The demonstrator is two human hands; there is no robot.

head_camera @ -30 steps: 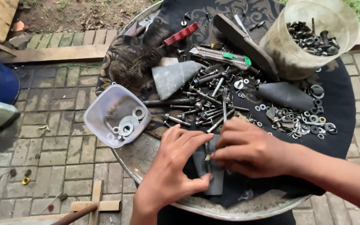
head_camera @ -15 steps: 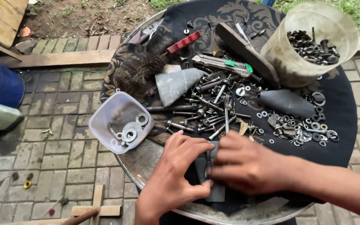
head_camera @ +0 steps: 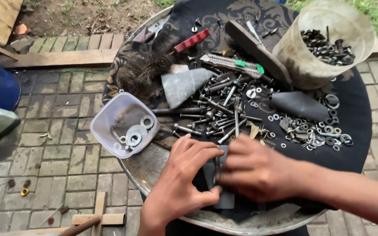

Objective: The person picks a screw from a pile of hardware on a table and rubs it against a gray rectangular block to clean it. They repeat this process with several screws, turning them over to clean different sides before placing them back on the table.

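Since a second ago, barely shifted: both hands still pressed together at the near edge of the tabletop [head_camera: 162, 168]; left hand [head_camera: 178, 183] and right hand [head_camera: 259, 170] pinch a grey sheet [head_camera: 226, 199] around a bolt [head_camera: 216, 168]; fingers [head_camera: 197, 150] narrow, closed on both; bolt's long axis runs near to far, head end hidden; beside the left hand, a tub [head_camera: 123, 124] of washers [head_camera: 136, 133].

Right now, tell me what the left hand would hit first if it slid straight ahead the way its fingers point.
The left hand points up and right across the grey sheet. Straight on, it would probably meet the pile of bolts first, though depth is hard to judge.
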